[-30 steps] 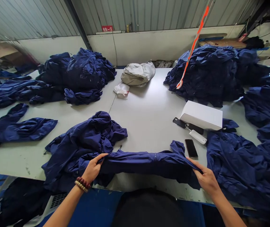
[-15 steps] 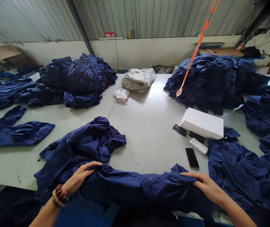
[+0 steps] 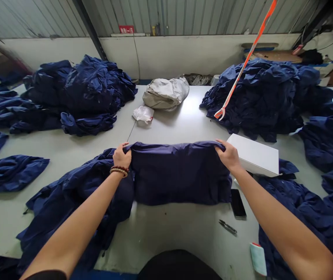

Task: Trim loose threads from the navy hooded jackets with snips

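Note:
My left hand (image 3: 121,156) and my right hand (image 3: 227,154) each grip an upper corner of a navy blue garment (image 3: 179,175). The garment is stretched between them and hangs as a flat panel over the middle of the grey table (image 3: 183,128). Its left part trails down into a crumpled heap of the same navy cloth (image 3: 67,194) on the table. A beaded bracelet (image 3: 119,170) sits on my left wrist. Both arms reach forward over the table.
Piles of navy garments lie at the back left (image 3: 79,91), back right (image 3: 265,93) and right (image 3: 323,186). A white box (image 3: 256,157), a dark phone (image 3: 237,203), small clippers (image 3: 228,227), a grey bundle (image 3: 165,93) and a hanging orange strap (image 3: 242,66) are near.
Both hands have lifted the garment from the near table edge and carried it forward and up. The rolled strip now hangs as a flat panel. Clippers on the table are now uncovered.

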A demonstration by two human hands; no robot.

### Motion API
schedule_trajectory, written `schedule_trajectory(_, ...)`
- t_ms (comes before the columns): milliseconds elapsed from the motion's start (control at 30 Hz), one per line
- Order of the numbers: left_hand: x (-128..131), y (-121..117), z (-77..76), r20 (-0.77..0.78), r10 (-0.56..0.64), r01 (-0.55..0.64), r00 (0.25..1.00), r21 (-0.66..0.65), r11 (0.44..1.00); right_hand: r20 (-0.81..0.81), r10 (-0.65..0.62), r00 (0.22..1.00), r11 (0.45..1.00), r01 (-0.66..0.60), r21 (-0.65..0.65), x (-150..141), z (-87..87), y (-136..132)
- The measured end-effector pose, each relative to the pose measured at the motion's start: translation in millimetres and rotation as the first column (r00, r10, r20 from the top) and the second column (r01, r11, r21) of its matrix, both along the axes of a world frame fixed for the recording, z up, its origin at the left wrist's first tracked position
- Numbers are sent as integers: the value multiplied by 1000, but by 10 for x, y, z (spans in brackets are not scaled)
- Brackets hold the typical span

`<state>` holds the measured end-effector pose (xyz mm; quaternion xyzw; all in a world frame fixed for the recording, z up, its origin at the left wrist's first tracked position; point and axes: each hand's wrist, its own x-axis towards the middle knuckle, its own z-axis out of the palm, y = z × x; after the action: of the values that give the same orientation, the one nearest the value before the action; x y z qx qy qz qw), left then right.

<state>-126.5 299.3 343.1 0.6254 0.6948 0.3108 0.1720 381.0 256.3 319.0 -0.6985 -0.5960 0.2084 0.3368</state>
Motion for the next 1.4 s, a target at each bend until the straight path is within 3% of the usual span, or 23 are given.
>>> schedule_trajectory(67,229,125,-291,-71,21,-20,997,15,1000,85,-72,994,997,72,7,-25,-260,143)
schedule_trajectory(133,456,25,-663,-143,-40,37,989,-26,999,155,-94,983,995,99,-22,-91,-631,35)
schedule_trajectory(233,687,-457,-1286,-230,-236,191,944,-202,961,217,-2,976,990,32,-137,-250,-1276,-526)
schedule_trajectory(333,694,-1035,-1837,-255,-441,298,861,-450,842,243,161,957,952,-86,-293,-400,-1846,-1246)
schedule_trajectory(400,593,-1307,-2097,-273,-515,293,813,-573,765,267,244,932,916,-131,-379,-450,-2124,-1610)
schedule_trajectory(467,463,-1443,-2265,-287,-574,287,767,-647,706,313,288,905,889,-131,-438,-449,-2321,-1802)
schedule_trajectory(533,356,-1482,-2360,-310,-616,289,724,-675,679,364,312,877,870,-110,-481,-412,-2456,-1837)
schedule_trajectory(667,289,-1573,-2429,-374,-649,287,662,-674,681,428,375,822,828,-89,-554,-353,-2600,-1726)
schedule_trajectory(867,254,-2120,-2394,-427,-693,272,582,-700,660,446,491,748,760,-118,-639,-529,-2577,-1890)
schedule_trajectory(1167,-36,-2901,-2419,-431,-726,237,536,-748,620,311,601,736,664,-244,-707,-568,-2457,-2959)
schedule_trajectory(1400,-124,-3413,-2383,-369,-750,305,549,-747,590,322,537,779,708,-209,-675,-447,-2415,-3717)
